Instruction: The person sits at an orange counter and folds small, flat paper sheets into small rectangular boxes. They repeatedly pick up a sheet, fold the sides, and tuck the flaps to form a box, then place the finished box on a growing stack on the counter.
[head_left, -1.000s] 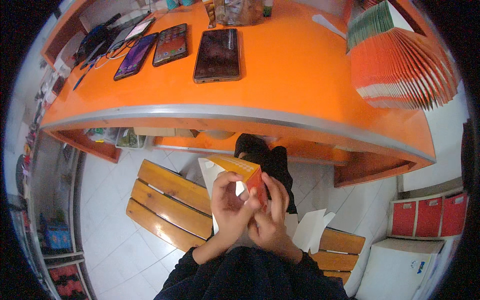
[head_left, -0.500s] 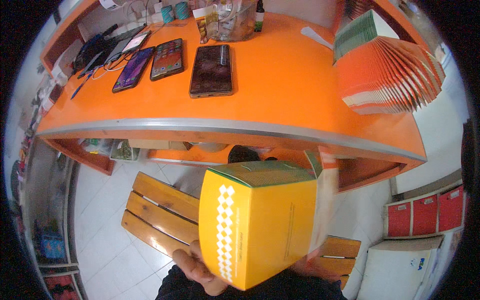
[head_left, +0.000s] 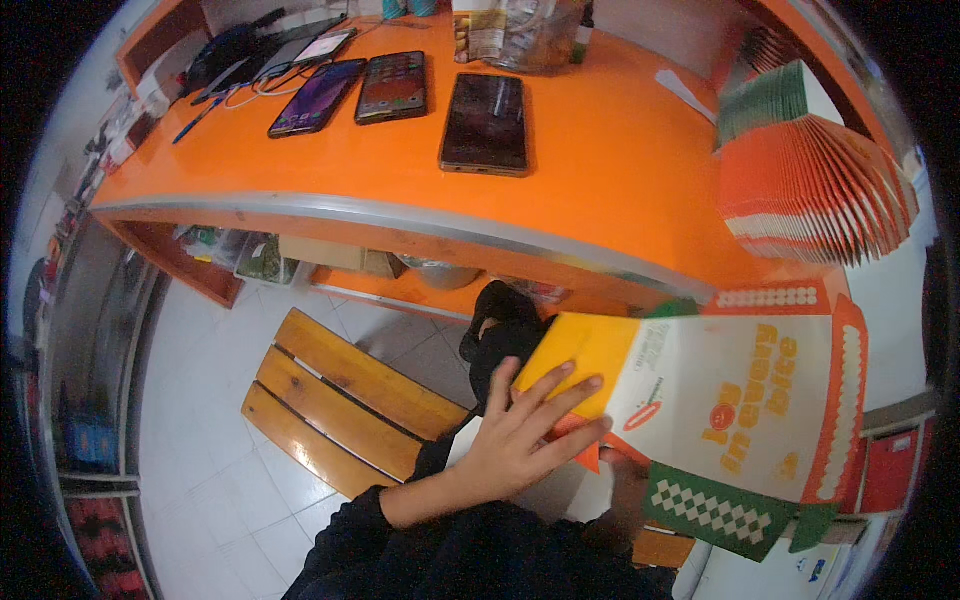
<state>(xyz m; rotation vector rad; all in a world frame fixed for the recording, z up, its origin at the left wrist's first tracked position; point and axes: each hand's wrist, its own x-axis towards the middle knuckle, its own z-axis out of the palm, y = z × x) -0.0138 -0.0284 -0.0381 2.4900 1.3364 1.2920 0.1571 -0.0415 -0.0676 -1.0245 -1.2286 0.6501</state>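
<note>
Carton of thin printed cardboard point(head_left: 690, 385), with one yellow panel point(head_left: 585, 345), one pale broad panel and a red scalloped flap point(head_left: 845, 400), is what I see from my distant station, in front of the dark-clothed body and below the curved orange desk point(head_left: 620, 150) with its grey metal edge. It lies tilted toward the right side, and its green flap with white diamonds point(head_left: 715, 510) hangs on the near side.

The bare left hand point(head_left: 520, 440) rests over the yellow panel; four of its fingers are spread apart, not closed around anything, and I cannot find its thumb. I think they lie so in order to steady the sheet from above. The right hand point(head_left: 625, 490) is blurred and shaded beneath the near edge, perhaps giving support; I cannot tell if its fingers are clamped or loose.

On the desk, three flat dark smartphones point(head_left: 485, 125) lie side by side toward the rear, probably to leave the front free. The fanned stack of red and green folded card point(head_left: 815, 190) stands at the right end, maybe for easy reach. The slatted varnished wooden bench point(head_left: 350, 400) is near the left forearm.
</note>
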